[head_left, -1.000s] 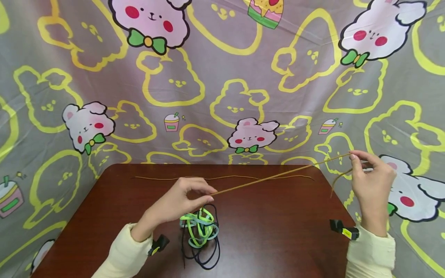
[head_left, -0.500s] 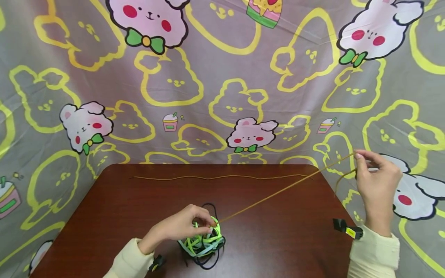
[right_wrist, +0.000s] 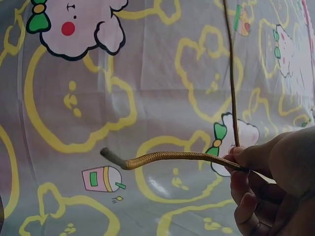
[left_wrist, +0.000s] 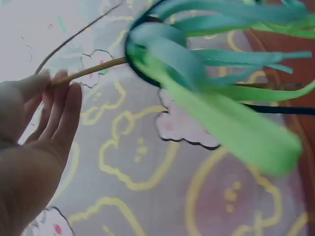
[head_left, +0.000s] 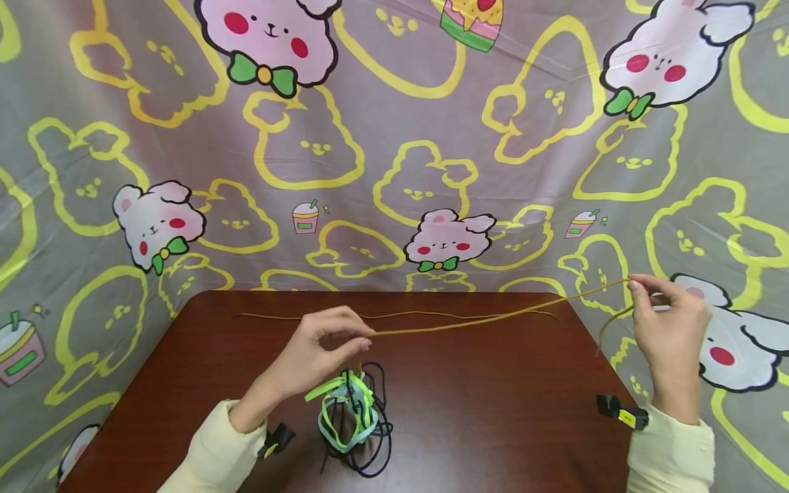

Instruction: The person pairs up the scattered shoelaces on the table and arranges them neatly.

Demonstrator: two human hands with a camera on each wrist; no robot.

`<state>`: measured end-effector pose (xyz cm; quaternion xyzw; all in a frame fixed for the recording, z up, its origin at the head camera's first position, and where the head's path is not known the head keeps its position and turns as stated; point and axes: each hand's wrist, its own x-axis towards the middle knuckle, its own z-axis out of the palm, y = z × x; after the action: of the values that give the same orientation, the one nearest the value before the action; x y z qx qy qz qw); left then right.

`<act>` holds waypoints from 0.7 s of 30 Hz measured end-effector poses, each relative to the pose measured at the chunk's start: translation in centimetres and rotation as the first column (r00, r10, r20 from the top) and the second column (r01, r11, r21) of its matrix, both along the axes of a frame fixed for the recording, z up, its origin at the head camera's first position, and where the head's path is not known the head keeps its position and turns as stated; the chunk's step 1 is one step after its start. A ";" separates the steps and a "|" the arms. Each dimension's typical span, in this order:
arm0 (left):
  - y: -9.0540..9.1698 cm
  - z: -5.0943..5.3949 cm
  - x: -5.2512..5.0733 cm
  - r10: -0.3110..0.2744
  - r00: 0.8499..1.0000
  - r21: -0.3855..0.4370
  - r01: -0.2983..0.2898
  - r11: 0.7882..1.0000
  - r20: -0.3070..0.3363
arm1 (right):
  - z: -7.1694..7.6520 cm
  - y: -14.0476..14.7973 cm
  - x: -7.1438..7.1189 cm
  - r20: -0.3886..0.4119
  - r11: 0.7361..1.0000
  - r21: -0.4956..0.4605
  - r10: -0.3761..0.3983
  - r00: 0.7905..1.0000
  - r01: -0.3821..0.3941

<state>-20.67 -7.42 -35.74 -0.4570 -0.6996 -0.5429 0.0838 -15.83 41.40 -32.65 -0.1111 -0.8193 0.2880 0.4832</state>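
A thin brown cord [head_left: 456, 324] stretches between the two hands with a slight sag. My left hand [head_left: 323, 349] pinches it between thumb and fingertips, above a tangled bundle of green, light blue and dark cords [head_left: 348, 418]. In the left wrist view the bundle [left_wrist: 197, 83] hangs beside the left hand [left_wrist: 44, 132], partly blurred, with brown cord running into it. My right hand [head_left: 672, 329] pinches the cord at the right, raised higher; the right wrist view shows a short dark-tipped end [right_wrist: 172, 156] sticking out from the right hand [right_wrist: 270, 182].
Another brown cord [head_left: 419, 313] lies stretched across the back of the dark red-brown table [head_left: 481, 424]. A patterned cloth [head_left: 370, 123] with rabbit drawings hangs behind and at both sides.
The left hand dipped to the bundle, then rose again, and the bundle shifted with it. The cord between the hands now sags slightly. The right hand moved a little to the right.
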 end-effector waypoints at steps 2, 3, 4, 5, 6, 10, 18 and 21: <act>0.5 1.4 -0.2 0.044 0.995 0.057 -0.039 0.998 -0.086 | 0.1 -0.3 -0.1 0.002 1.000 -0.004 0.019 1.000 -0.019; 0.8 2.1 -0.3 0.065 0.989 0.098 -0.053 0.994 -0.133 | 0.1 -0.4 -0.1 0.001 1.000 -0.006 0.029 1.000 -0.029; 1.0 2.8 -0.4 0.085 0.981 0.144 -0.060 0.988 -0.176 | 0.1 -0.6 -0.1 -0.003 0.999 -0.004 0.039 0.999 -0.039; 1.2 3.3 -0.5 0.103 0.971 0.191 -0.062 0.980 -0.215 | 0.0 -0.7 -0.2 -0.004 0.999 0.000 0.047 0.999 -0.047; 1.4 3.8 -0.6 0.113 0.962 0.229 -0.055 0.972 -0.248 | -0.1 -0.9 -0.2 -0.004 0.998 0.006 0.055 0.998 -0.055; 1.8 4.6 -0.7 0.123 0.949 0.247 -0.050 0.968 -0.289 | -0.5 -1.4 -0.6 -0.002 0.996 0.026 0.087 0.996 -0.087; 1.8 4.9 -1.1 0.228 0.942 0.256 -0.163 0.953 -0.248 | -1.2 -2.2 -1.4 0.098 0.995 0.035 0.087 0.991 -0.091; 1.6 4.2 -1.0 0.217 0.957 0.009 -0.219 0.976 -0.191 | -1.2 -2.2 -1.4 0.109 0.995 0.026 0.088 0.990 -0.092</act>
<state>-21.71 -5.77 -31.59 -0.4277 -0.7376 -0.4797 0.2071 -17.23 39.19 -33.82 -0.0818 -0.8528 0.2903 0.4263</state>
